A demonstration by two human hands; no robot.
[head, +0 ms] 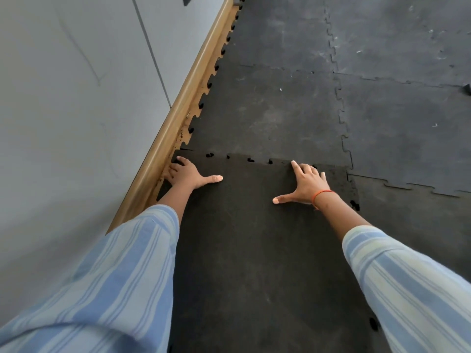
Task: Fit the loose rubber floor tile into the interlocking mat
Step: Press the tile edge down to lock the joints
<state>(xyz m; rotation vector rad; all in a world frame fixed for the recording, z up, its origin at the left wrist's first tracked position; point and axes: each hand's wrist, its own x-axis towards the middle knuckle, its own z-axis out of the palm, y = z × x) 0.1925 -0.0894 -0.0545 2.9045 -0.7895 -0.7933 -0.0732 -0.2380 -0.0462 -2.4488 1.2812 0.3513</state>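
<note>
Where the wooden skirting board (178, 115) meets the grey wall (76, 98), one loose rubber tile (254, 238), darker than its neighbours, lies flat on the floor under both hands. Left hand (190, 173): palm down at the tile's far left corner beside the skirting, fingers spread, thumb pointing right, gripping nothing. Right hand (304, 183): palm down near the far right corner, fingers splayed wide, thumb pointing left, orange thread (321, 194) at the wrist. Far edge: toothed tabs touching the laid interlocking mat (280, 105), several small dark gaps visible along the seam. Sleeves (122, 271): blue-and-white striped.
</note>
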